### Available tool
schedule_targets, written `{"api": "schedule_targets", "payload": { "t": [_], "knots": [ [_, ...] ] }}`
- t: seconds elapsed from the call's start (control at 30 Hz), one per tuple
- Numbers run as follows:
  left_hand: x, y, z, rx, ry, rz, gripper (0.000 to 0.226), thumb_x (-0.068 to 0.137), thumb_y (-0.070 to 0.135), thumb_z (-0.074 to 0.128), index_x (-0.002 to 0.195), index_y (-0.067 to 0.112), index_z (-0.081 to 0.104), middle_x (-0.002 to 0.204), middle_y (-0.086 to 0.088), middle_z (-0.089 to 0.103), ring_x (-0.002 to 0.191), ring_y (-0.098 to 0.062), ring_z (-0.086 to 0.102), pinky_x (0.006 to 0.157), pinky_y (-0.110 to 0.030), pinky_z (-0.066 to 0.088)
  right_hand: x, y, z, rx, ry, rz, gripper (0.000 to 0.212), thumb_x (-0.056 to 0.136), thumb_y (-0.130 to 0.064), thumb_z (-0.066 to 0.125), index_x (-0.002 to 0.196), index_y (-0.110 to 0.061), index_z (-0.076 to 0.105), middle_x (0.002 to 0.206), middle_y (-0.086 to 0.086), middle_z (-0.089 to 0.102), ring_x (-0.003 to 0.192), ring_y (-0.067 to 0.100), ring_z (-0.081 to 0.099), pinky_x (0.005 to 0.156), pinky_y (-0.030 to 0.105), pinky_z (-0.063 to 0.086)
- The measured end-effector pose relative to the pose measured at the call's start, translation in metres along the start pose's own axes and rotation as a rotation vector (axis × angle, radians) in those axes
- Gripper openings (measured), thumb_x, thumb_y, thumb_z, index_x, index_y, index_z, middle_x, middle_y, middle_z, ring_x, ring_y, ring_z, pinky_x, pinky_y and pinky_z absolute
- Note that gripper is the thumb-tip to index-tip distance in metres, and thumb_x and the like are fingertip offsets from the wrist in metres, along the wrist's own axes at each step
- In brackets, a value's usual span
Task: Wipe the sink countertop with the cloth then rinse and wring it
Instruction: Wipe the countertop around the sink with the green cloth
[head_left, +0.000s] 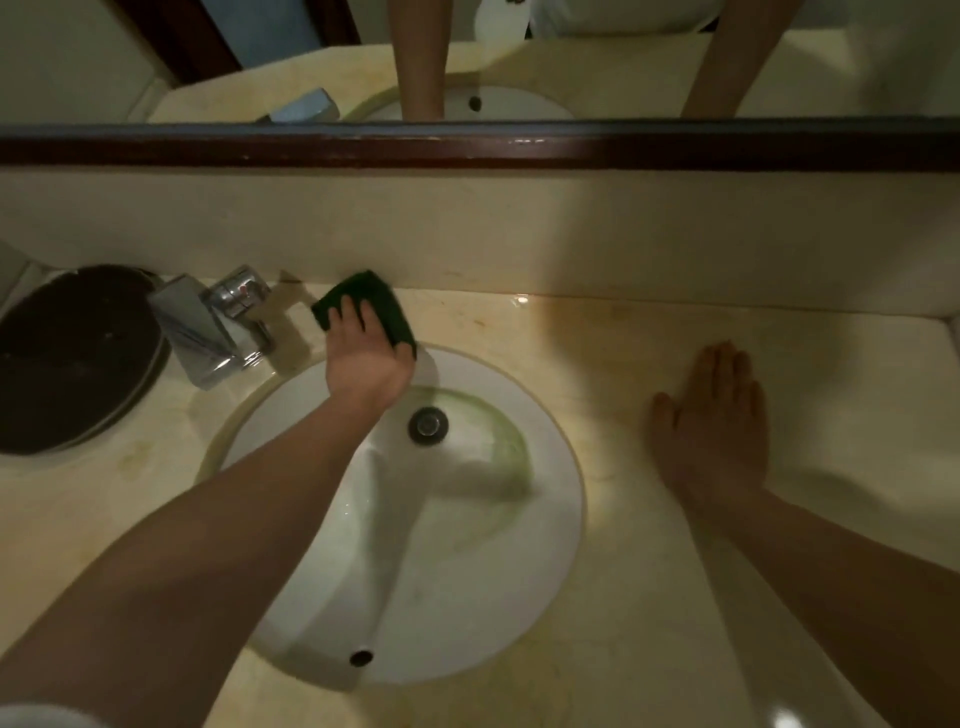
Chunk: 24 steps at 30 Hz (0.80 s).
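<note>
A dark green cloth lies flat on the beige countertop behind the white round sink, against the backsplash. My left hand presses on the cloth, fingers spread over it, with my forearm crossing the basin. My right hand rests palm down on the countertop to the right of the sink, fingers together, holding nothing. The basin shows greenish water streaks around the metal drain.
A chrome faucet stands at the sink's back left. A dark round dish sits at the far left. The backsplash and a dark-framed mirror rise behind; the mirror reflects both my arms.
</note>
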<state>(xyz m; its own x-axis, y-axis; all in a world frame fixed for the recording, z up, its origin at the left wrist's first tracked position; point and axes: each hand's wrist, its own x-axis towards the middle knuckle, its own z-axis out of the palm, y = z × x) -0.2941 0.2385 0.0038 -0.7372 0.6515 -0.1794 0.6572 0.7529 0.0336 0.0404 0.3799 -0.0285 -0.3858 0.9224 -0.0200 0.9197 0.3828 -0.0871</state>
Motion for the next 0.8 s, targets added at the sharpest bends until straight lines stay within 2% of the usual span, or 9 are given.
{"api": "schedule_targets", "payload": {
  "t": [0.17, 0.3, 0.37, 0.43, 0.57, 0.67, 0.8],
  "knots": [
    [-0.014, 0.067, 0.011, 0.080, -0.001, 0.218, 0.072, 0.094, 0.034, 0.030, 0.151, -0.001, 0.005, 0.160, -0.024, 0.005, 0.147, -0.038, 0.003, 0.121, -0.043, 0.004, 0.002, -0.002, 0.000, 0.001, -0.007, 0.006, 0.080, 0.087, -0.045, 0.030, 0.150, 0.003, 0.019, 0.156, 0.022, 0.026, 0.145, 0.036, 0.021, 0.117, 0.047, 0.023],
    [-0.029, 0.103, 0.012, -0.011, -0.039, 0.244, 0.074, 0.091, 0.040, 0.026, 0.152, 0.002, 0.007, 0.161, -0.021, 0.006, 0.148, -0.035, 0.002, 0.122, -0.041, 0.004, 0.003, -0.001, 0.001, 0.003, -0.026, -0.001, 0.080, 0.087, -0.045, 0.030, 0.151, 0.002, 0.017, 0.157, 0.021, 0.024, 0.146, 0.035, 0.020, 0.117, 0.047, 0.021],
    [-0.038, 0.130, 0.009, 0.031, -0.031, 0.284, 0.074, 0.093, 0.042, 0.026, 0.152, 0.000, 0.007, 0.160, -0.023, 0.006, 0.148, -0.037, 0.003, 0.122, -0.043, 0.004, 0.004, -0.002, 0.001, 0.011, -0.024, 0.004, 0.079, 0.087, -0.044, 0.030, 0.151, 0.001, 0.017, 0.158, 0.020, 0.022, 0.146, 0.034, 0.019, 0.118, 0.046, 0.019],
    [-0.048, 0.169, 0.013, 0.089, -0.031, 0.406, 0.075, 0.093, 0.043, 0.027, 0.152, 0.000, 0.007, 0.160, -0.023, 0.005, 0.148, -0.037, 0.001, 0.122, -0.045, 0.005, 0.004, -0.001, 0.001, 0.009, -0.024, 0.008, 0.079, 0.087, -0.045, 0.027, 0.151, 0.000, 0.016, 0.158, 0.019, 0.021, 0.147, 0.033, 0.018, 0.119, 0.045, 0.017],
    [-0.064, 0.214, 0.023, -0.042, -0.101, 0.550, 0.077, 0.089, 0.040, 0.040, 0.153, 0.006, 0.012, 0.162, -0.017, 0.006, 0.149, -0.034, 0.001, 0.121, -0.041, 0.007, 0.003, 0.002, 0.000, 0.009, -0.049, -0.001, 0.078, 0.088, -0.046, 0.022, 0.152, -0.002, 0.013, 0.160, 0.016, 0.016, 0.149, 0.029, 0.013, 0.120, 0.043, 0.014],
    [-0.052, 0.187, 0.023, -0.031, -0.059, 0.523, 0.074, 0.092, 0.041, 0.034, 0.153, 0.007, 0.010, 0.162, -0.015, 0.005, 0.149, -0.029, 0.003, 0.122, -0.039, 0.007, 0.004, 0.003, -0.001, 0.016, -0.049, -0.002, 0.078, 0.088, -0.045, 0.023, 0.152, -0.002, 0.013, 0.160, 0.016, 0.016, 0.149, 0.028, 0.013, 0.120, 0.043, 0.014],
    [-0.028, 0.109, 0.018, -0.013, -0.003, 0.218, 0.075, 0.091, 0.044, 0.023, 0.152, 0.002, 0.012, 0.161, -0.020, 0.009, 0.148, -0.033, 0.008, 0.121, -0.039, 0.009, 0.004, 0.001, -0.003, 0.024, -0.056, 0.005, 0.078, 0.088, -0.045, 0.022, 0.152, -0.002, 0.013, 0.161, 0.016, 0.015, 0.149, 0.029, 0.012, 0.121, 0.043, 0.014]
  ]
}}
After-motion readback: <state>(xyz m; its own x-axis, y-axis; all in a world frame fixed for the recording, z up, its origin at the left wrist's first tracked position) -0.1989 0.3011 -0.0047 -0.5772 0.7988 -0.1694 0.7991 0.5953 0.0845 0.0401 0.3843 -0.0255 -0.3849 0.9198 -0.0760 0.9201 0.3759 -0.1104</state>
